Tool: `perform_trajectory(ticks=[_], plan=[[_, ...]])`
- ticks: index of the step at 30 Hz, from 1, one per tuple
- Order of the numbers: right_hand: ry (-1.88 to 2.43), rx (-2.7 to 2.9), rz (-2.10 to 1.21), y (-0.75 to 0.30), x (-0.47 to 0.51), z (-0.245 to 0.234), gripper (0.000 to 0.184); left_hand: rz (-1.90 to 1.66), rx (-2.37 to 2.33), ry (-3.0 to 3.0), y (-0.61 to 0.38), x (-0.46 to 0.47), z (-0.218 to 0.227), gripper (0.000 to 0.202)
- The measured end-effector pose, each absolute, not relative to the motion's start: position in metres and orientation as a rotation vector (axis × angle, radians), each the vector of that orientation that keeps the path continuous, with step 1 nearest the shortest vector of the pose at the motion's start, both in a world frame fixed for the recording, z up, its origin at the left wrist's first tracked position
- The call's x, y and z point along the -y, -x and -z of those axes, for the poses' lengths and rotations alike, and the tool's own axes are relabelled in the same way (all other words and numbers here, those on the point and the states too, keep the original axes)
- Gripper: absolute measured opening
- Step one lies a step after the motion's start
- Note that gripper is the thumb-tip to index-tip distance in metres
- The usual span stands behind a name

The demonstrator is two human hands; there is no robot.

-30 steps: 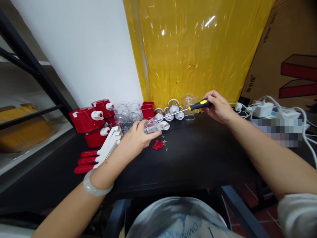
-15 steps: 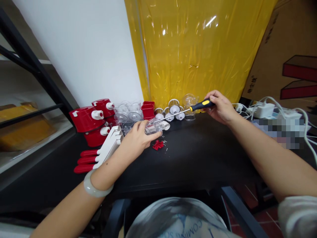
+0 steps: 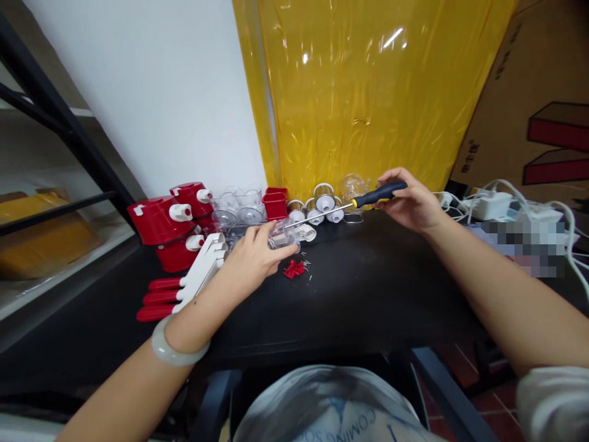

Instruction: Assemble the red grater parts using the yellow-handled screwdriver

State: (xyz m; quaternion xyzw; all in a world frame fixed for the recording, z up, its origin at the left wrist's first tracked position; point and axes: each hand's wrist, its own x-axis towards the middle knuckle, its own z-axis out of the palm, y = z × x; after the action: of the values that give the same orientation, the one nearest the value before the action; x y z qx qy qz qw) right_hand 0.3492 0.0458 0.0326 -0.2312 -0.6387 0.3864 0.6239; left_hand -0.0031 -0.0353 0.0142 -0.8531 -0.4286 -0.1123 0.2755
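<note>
My left hand [image 3: 257, 248] is closed around a clear plastic part [image 3: 280, 236] above the black table. With its fingers around the dark handle, my right hand [image 3: 409, 199] grips a screwdriver [image 3: 375, 195] with yellow marks. The long shaft slants down to the left, and its tip reaches the clear part; the exact contact point is too small to make out. Just below lie small red plastic pieces [image 3: 293, 269] and several tiny screws [image 3: 307, 264]. A white plastic piece [image 3: 307, 232] sits behind the clear part.
Red housings [image 3: 161, 221] with white spouts are stacked at the left, near white arms with red handles [image 3: 159, 298]. Clear cups [image 3: 239, 205], red boxes [image 3: 275, 203] and metal-banded cylinders [image 3: 324, 197] line the back. White cables and adapters [image 3: 494, 204] lie at right.
The screwdriver handle has turned, its yellow mark now less visible. My right hand's fingers have shifted and loosened around it. My left hand keeps nearly the same place.
</note>
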Motion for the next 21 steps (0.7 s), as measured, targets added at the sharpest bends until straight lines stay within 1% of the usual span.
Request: perform_trajectory(ticks=[5, 6, 8, 11, 16, 21], plan=[[0.658, 1.478, -0.779, -0.352, -0.052, -0.029, 0.049, 0.342, 1.153, 2.327, 0.006, 0.031, -0.011, 0.047], [0.699, 1.494, -0.754, -0.353, -0.055, -0.028, 0.049, 0.341, 1.158, 2.326, 0.006, 0.031, -0.011, 0.047], [0.739, 1.515, -0.72, -0.354, -0.058, -0.027, 0.044, 0.332, 1.169, 2.322, 0.005, 0.032, -0.011, 0.046], [0.698, 1.491, -0.74, -0.352, -0.057, -0.026, 0.036, 0.31, 1.171, 2.317, 0.004, 0.033, -0.012, 0.046], [0.617, 1.471, -0.792, -0.345, -0.049, -0.028, 0.039, 0.326, 1.167, 2.321, 0.004, 0.034, -0.011, 0.044], [0.7, 1.47, -0.694, -0.35, -0.057, -0.024, 0.042, 0.34, 1.156, 2.341, 0.005, 0.031, -0.009, 0.044]])
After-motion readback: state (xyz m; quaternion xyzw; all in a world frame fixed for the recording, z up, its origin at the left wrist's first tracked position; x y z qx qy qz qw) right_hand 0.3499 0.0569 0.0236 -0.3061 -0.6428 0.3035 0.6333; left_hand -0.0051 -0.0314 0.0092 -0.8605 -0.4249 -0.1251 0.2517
